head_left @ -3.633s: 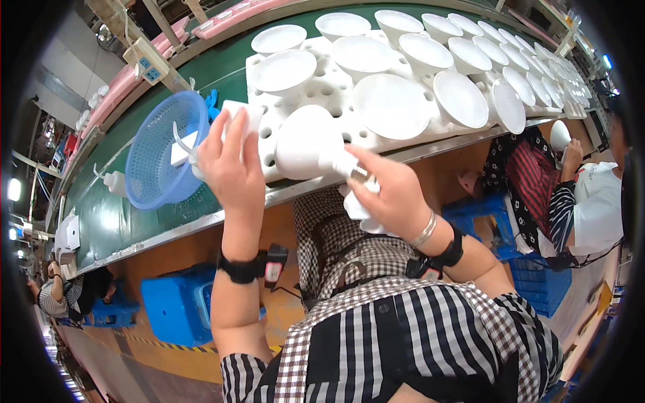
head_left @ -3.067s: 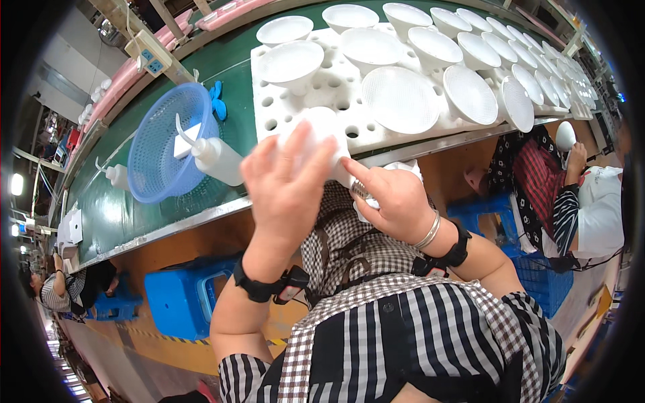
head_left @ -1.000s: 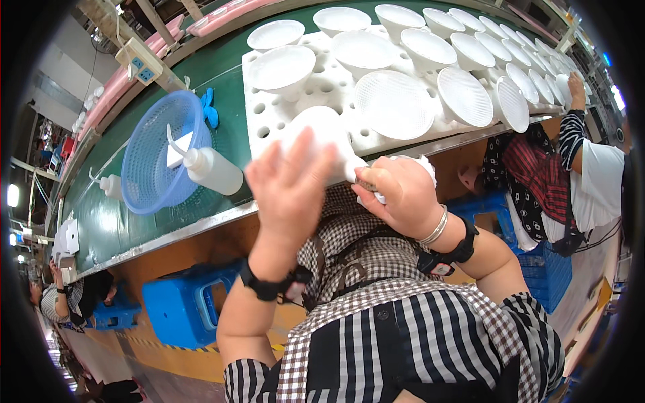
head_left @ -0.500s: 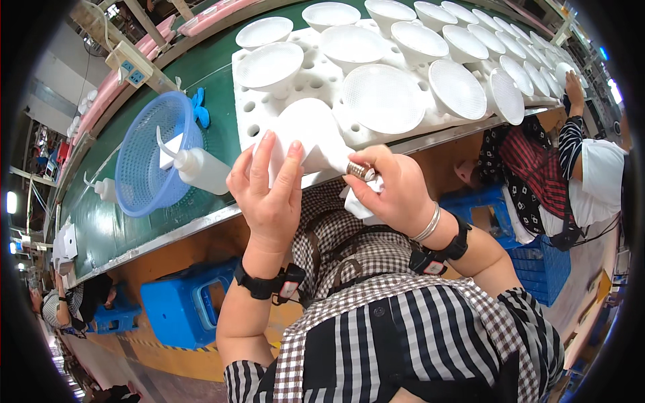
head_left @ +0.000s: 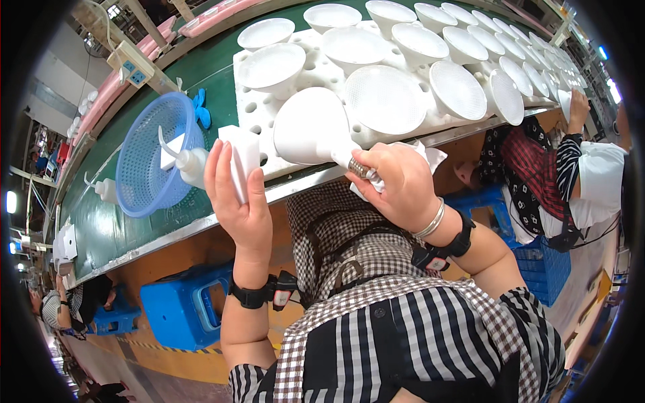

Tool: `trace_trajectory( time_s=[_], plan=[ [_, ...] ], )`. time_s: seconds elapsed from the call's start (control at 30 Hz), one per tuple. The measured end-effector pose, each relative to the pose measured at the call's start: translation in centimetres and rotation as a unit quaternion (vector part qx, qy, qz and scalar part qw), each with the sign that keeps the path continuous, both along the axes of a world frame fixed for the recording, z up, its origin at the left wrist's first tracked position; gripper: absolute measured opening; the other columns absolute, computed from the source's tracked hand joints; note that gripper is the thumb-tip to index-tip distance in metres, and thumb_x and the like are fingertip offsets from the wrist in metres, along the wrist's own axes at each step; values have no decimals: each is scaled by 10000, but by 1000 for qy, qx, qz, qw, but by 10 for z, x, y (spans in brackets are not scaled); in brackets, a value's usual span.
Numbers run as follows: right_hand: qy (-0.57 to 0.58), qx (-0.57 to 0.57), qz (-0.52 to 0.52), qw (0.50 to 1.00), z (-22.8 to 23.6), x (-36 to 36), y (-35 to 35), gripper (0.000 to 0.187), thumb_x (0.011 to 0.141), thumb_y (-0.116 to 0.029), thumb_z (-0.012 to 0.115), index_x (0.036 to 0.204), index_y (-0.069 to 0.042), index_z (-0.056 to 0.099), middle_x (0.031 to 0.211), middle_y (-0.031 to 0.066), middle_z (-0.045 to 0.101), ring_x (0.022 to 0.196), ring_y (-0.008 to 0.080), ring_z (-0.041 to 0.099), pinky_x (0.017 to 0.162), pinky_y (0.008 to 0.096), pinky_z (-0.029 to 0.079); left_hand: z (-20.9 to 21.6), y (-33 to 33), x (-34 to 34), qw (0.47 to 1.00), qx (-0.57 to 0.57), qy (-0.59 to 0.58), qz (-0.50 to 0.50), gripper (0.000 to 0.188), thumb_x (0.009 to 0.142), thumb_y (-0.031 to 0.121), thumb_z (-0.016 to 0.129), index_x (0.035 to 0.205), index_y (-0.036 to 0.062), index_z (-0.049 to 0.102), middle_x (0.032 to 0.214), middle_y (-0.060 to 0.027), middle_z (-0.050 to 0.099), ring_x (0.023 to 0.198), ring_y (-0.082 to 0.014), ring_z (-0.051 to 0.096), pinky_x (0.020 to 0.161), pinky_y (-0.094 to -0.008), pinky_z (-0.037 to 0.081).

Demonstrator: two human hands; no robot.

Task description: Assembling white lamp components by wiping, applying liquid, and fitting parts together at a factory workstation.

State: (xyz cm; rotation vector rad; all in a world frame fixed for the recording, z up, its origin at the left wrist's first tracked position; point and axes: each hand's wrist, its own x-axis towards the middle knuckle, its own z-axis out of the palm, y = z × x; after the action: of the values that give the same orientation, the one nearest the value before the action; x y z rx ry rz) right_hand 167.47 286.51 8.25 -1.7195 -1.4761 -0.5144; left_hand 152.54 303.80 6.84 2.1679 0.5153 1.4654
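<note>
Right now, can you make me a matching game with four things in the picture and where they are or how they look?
Things:
1. White bulb nearest the person
2. White block beside that bulb
3. Basket
4. Foam board

Clues:
A. Light blue, with lots of little openings
B. Held in the left fingers
C. Carrying rows of bulbs
D. Screw end held by the right fingers

Right pairs: 1-D, 2-B, 3-A, 4-C

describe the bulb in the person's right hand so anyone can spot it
On the green table lies a white holed foam tray. At its near edge, the right hand grips a white bulb. Unlike neighbouring bulbs standing in the tray, this one is held sideways, its ridged metal base showing.
</note>
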Motion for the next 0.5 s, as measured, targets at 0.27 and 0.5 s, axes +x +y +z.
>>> trace_trajectory(
  time_s=[0.27, 0.5],
  plan=[
    [-27, -36, 49, 998, -3, 2, -1, 367, 679, -106, 770, 986, -92, 571, 746, 61, 584, 612, 248, 547, 543, 355, 417, 6, -10, 28, 946, 265, 181, -46, 345, 768, 109, 653, 1112, 134, 661, 1232, -114, 560, 1031, -329, 515, 874, -424, 393],
    [-17, -59, 52, 997, -1, -2, 3, 299, 693, -107, 748, 955, -108, 605, 714, 39, 553, 601, 230, 533, 537, 347, 408, 18, 7, 33, 987, 140, 72, 21, 357, 785, 118, 654, 1142, 115, 644, 1206, -145, 570, 1021, -317, 526, 869, -402, 398]
  ],
)
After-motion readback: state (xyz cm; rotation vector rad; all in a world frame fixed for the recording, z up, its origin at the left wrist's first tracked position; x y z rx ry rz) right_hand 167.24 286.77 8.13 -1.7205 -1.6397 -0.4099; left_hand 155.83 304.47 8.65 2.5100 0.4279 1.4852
